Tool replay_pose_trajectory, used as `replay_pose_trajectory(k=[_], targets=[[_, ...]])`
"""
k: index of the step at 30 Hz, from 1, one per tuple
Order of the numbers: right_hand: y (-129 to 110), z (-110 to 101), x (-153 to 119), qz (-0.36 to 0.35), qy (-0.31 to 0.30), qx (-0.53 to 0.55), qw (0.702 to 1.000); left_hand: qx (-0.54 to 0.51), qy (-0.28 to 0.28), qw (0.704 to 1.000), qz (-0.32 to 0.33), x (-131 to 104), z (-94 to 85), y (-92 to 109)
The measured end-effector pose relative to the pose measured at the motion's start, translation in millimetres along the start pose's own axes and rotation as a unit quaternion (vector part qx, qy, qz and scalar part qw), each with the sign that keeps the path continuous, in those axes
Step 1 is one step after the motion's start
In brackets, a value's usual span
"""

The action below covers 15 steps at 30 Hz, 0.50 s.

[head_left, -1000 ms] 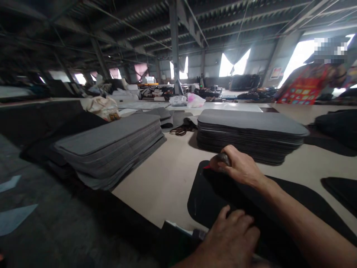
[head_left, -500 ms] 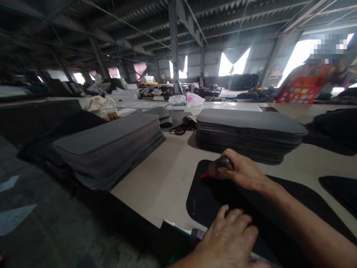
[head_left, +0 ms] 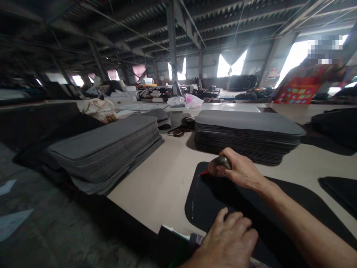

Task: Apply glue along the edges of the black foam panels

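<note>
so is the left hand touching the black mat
Touching. The head view shows the left hand lying palm down with its fingers spread flat on the near part of the black mat, no gap visible under them.

my right hand (head_left: 240, 171) extended forward, fingers curled in a closed grip, forearm stretched out | my left hand (head_left: 230, 240) near, palm down, fingers loosely spread, flat
</note>
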State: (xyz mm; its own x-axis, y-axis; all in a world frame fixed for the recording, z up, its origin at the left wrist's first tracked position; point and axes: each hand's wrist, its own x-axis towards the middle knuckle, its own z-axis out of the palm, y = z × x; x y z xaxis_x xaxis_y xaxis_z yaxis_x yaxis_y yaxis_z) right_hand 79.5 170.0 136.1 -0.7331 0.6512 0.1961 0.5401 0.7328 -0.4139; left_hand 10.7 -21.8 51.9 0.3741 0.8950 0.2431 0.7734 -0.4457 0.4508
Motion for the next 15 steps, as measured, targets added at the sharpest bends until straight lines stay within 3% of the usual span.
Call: replay_pose_trajectory(k=[8,15], targets=[[-1.2,-1.4,-4.9,-0.015,-0.033,0.055,0.998,0.001,-0.012,1.0,0.0,2.4,3.6,-3.9],[7.3,-0.2,10.3,0.028,0.028,-0.064,0.997,-0.016,-0.013,1.0,-0.001,1.6,2.7,-3.2]])
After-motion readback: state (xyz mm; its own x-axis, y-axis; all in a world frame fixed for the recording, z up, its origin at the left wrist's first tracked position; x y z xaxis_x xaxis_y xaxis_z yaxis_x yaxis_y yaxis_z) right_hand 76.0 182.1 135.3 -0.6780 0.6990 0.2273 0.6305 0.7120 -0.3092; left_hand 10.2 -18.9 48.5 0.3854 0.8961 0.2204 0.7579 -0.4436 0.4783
